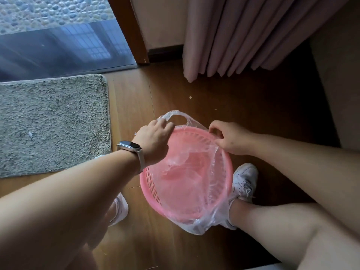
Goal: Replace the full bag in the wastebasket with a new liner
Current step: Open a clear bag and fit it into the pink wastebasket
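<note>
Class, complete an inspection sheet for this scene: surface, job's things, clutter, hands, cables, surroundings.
Surface: wooden floor.
Job's things: pink wastebasket upright on the floor; clear liner inside it, edge hanging over the near rim, one handle loop raised at the far rim.
Clutter: one crumb on the floor.
Hands: left hand holds the handle loop; right hand pinches the liner at the rim.
Cables: nothing seen.
Surroundings: grey mat, pink curtain, glass door, white shoes.

Grey rug [50, 123], pink curtain [243, 34] — wooden floor [243, 106]
</note>
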